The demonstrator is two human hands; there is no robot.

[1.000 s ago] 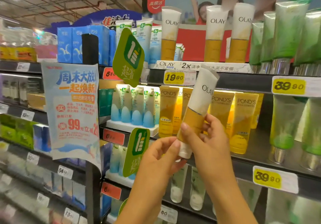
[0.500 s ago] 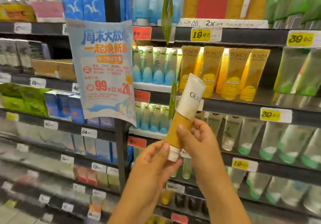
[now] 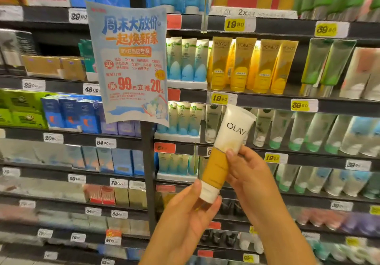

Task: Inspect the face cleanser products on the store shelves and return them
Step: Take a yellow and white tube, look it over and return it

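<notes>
I've got the white-and-mustard Olay cleanser tube (image 3: 225, 153) off the shelf, held up in front of the store shelves (image 3: 267, 98) w/ both hands. It's tilted, flat crimped end up and to the right, white cap end down-left. "OLAY" lettering faces me on the white upper part.

My left hand (image 3: 185, 219) is under the cap end: thumb on the near side of the cap, fingers (image 3: 211, 205) curled up behind it, so it's grasping the tube's bottom. My right hand (image 3: 253, 178) holds the tube's middle from the right side, thumb tip pressed on the front where white meets mustard, the other fingers wrapped behind. Both hands clasped on the tube, neither released.

The tube sits in front of the 3rd shelf edge from the top of view, just right of the dark upright post (image 3: 149, 182) between the two shelf bays. Behind it: pale clear-green tubes (image 3: 298, 131) on that shelf. Above, on the next shelf up, the row of yellow Pond's tubes (image 3: 255, 65) stands upright, w/ a yellow 19.90 price tag (image 3: 219, 98) on the shelf edge below them. More Olay tubes at the top edge of view, cut off.

A pale blue paper promo poster w/ red "99" print (image 3: 131, 63) hangs off the post, left of the tube, well apart from my hands. Left bay holds blue boxes (image 3: 70, 113) and green boxes (image 3: 22, 108); lower shelves are blurred.
</notes>
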